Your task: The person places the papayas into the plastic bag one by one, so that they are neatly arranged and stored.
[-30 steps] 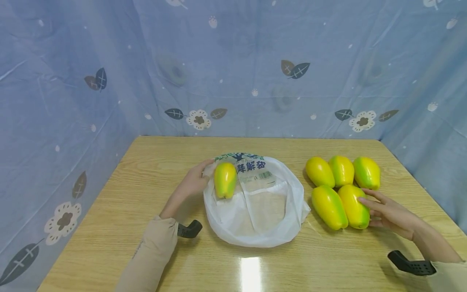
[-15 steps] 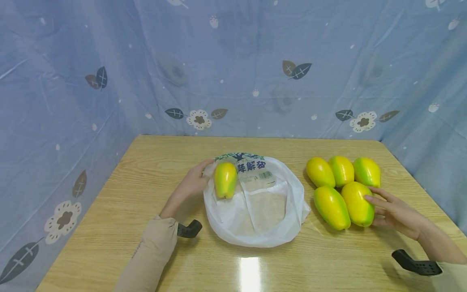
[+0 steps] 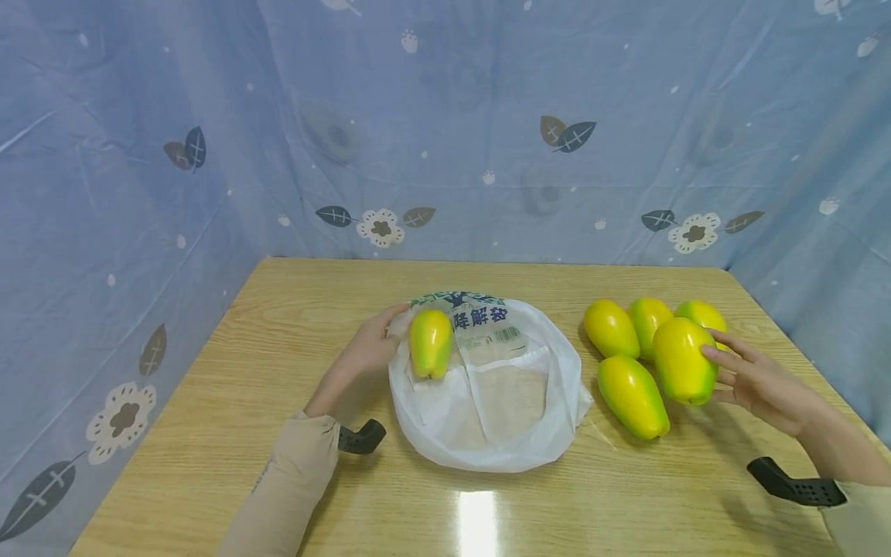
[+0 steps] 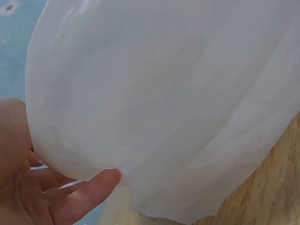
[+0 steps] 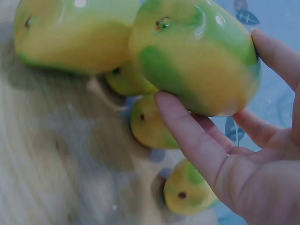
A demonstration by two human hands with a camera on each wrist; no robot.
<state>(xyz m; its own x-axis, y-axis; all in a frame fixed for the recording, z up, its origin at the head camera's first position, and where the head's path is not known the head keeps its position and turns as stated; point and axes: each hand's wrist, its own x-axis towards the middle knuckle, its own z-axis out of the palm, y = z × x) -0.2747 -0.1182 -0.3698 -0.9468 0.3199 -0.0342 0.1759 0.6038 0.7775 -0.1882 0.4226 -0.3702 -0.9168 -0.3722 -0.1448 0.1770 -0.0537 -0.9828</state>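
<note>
Clear of the table, a yellow-green papaya (image 3: 685, 360) is gripped by my right hand (image 3: 773, 385), with fingers and thumb around its sides in the right wrist view. My left hand (image 3: 367, 346) pinches the left side of an open white plastic bag (image 3: 487, 458); in the left wrist view the thumb (image 4: 93, 194) presses the bag's film while other fingers lie behind. One papaya (image 3: 431, 344) lies inside the bag at its left. Close beside the lifted fruit, another papaya (image 3: 632, 398) rests on the table.
Behind the lifted fruit, a row of papayas (image 3: 610, 328) stands on the wooden table (image 3: 313, 290), the rightmost partly hidden. A blue patterned curtain (image 3: 445, 155) hangs along the back and sides. Each wrist wears a black mount (image 3: 793, 486).
My right hand has raised the papaya off the table, up and slightly back, away from its neighbour, which shifted slightly right. My left hand and the bag have stayed still.
</note>
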